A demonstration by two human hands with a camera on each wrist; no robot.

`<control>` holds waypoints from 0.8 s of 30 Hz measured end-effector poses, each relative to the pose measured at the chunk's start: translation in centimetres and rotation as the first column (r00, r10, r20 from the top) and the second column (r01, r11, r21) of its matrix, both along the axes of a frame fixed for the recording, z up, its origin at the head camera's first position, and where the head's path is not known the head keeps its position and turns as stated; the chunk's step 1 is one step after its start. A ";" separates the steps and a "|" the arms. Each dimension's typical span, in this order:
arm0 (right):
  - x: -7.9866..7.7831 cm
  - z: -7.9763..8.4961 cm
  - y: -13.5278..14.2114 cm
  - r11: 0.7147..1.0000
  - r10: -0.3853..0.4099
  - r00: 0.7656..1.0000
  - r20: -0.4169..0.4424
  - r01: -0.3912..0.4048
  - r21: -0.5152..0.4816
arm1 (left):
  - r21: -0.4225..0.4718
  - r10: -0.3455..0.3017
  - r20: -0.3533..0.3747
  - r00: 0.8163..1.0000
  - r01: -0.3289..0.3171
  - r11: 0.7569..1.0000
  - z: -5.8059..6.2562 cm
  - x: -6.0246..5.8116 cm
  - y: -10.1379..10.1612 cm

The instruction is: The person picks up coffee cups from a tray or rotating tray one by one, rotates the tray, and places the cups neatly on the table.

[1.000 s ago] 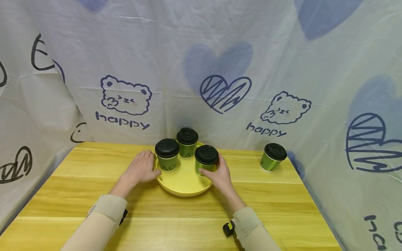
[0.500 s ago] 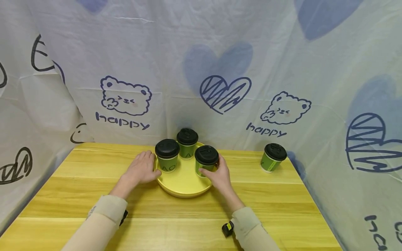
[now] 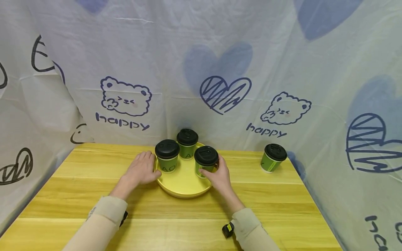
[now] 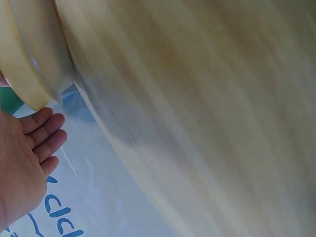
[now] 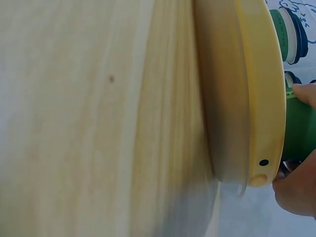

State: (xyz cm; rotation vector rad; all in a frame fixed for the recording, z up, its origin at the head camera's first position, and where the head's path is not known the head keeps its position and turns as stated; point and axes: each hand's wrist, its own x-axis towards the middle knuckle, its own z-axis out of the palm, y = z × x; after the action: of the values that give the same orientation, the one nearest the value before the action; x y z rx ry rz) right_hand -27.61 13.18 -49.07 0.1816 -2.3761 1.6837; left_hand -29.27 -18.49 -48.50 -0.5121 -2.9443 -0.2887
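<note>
A round yellow tray (image 3: 183, 186) bears three green paper coffee cups with black lids. My right hand (image 3: 221, 176) grips the front right cup (image 3: 206, 156), thumb across its near side and fingers behind it. The right wrist view shows that thumb on the green wall of the cup (image 5: 299, 126), just above the tray's rim (image 5: 266, 98). At the tray's left side my left hand (image 3: 141, 169) has its fingers extended, fingertips right at the rim. Beside it on the tray stands the left cup (image 3: 167, 150); the third cup (image 3: 187, 138) is behind.
Another lidded green coffee cup (image 3: 274, 157) stands upright on the wooden table (image 3: 176, 226), at the back right. A white cloth (image 3: 176, 52) with hearts and bears hangs along the back and sides. Black straps with small devices are at both wrists.
</note>
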 end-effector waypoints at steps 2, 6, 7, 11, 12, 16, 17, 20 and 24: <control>0.0 0.0 0.0 1.000 -0.001 1.000 -0.003 0.001 0.002 | 0.001 0.002 0.007 1.000 -0.002 1.000 0.0 0.0 0.0; 0.1 0.1 0.0 1.000 -0.006 1.000 -0.007 0.006 0.003 | 0.002 0.006 0.014 1.000 -0.006 1.000 0.0 -0.1 0.1; 0.1 0.1 0.0 1.000 -0.007 1.000 -0.008 0.007 0.004 | 0.001 0.005 0.012 1.000 -0.005 1.000 0.0 -0.1 0.1; 0.2 0.2 0.0 1.000 -0.013 1.000 -0.010 0.013 0.008 | -0.001 0.005 0.004 1.000 -0.005 1.000 0.1 0.0 0.1; 0.3 0.3 0.0 1.000 -0.013 1.000 -0.010 0.013 0.010 | -0.001 0.004 0.002 1.000 -0.004 1.000 0.1 0.0 0.1; 0.5 0.6 0.1 1.000 -0.015 1.000 -0.010 0.015 0.012 | -0.004 0.003 0.002 1.000 -0.003 1.000 0.1 0.1 0.1; 0.6 0.8 0.1 1.000 -0.015 1.000 -0.012 0.015 0.012 | -0.003 0.003 0.003 1.000 -0.003 1.000 0.1 0.1 0.1; 0.8 1.2 0.2 1.000 -0.012 1.000 -0.026 0.012 0.006 | 0.001 0.002 0.005 1.000 -0.002 1.000 0.2 0.1 0.1; 1.1 1.8 0.3 1.000 -0.002 0.999 -0.046 0.002 0.000 | 0.002 -0.002 0.001 1.000 0.002 1.000 0.2 0.1 0.1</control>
State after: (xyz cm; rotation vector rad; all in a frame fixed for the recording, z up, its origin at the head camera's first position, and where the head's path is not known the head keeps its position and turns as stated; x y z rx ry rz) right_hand -26.55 13.50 -47.32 0.2150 -2.3425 1.6604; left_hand -29.13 -18.40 -48.34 -0.5144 -2.9445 -0.2916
